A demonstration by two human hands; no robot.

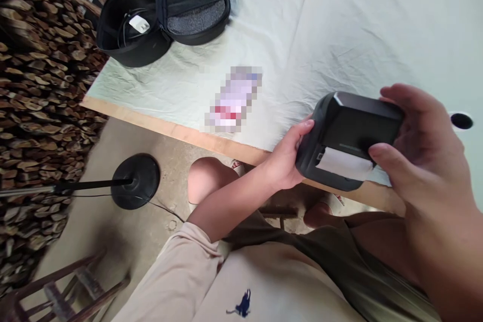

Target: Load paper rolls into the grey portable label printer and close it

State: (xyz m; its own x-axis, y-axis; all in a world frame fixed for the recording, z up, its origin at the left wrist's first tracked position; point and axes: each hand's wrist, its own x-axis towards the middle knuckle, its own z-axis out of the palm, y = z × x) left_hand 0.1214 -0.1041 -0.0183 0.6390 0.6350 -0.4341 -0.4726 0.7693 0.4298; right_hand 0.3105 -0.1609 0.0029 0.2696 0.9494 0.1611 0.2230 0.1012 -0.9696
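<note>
A small black portable printer (358,131) is held up between my two hands, over the near edge of the table. A strip of white paper (345,163) sticks out of its front slot. My left hand (289,158) is closed on the printer's left side, its thumb along the edge and its other fingers hidden beneath. My right hand (422,136) wraps round the right side, with the thumb at the right end of the paper strip and the fingers curled over the far corner.
An open black case (132,53) with a white plug (139,23) and cable stands on the cloth-covered table (377,20). A blurred-out flat object (236,98) lies nearer me. A white ring with a dark centre (462,121) is at right. Stacked firewood (33,85) and a round stand base (136,181) are left.
</note>
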